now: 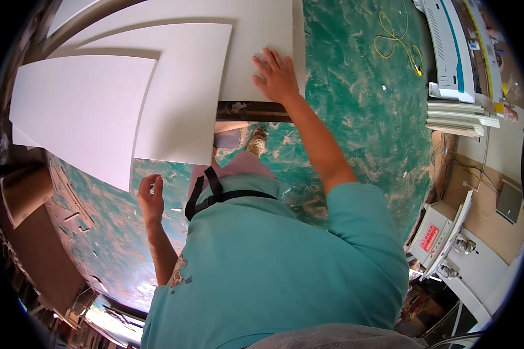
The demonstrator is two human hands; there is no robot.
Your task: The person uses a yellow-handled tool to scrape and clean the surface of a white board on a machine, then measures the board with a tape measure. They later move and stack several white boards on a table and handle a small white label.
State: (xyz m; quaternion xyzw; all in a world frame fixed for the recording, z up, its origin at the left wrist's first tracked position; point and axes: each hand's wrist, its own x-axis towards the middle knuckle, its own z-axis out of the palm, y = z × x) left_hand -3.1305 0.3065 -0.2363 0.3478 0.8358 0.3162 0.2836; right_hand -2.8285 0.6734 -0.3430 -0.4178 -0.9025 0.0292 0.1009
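Observation:
My right hand (278,75) lies flat with fingers spread on a large white panel (262,23), near its right edge. On top of that panel rests a second white panel (186,87), reaching out past the dark frame (256,110) towards my body. A third white panel (81,110) overlaps it on the left. Below the near corner of this third panel, my left hand (151,196) hangs apart from the boards. Its fingers are loosely curled with a gap between them, and nothing shows in them.
Dusty green floor (355,116) surrounds me, with a yellow cord (393,38) on it at the far right. A white-and-blue machine (448,52), stacked white strips (457,119) and a machine with a red label (434,232) stand along the right. Brown boards (26,195) are at the left.

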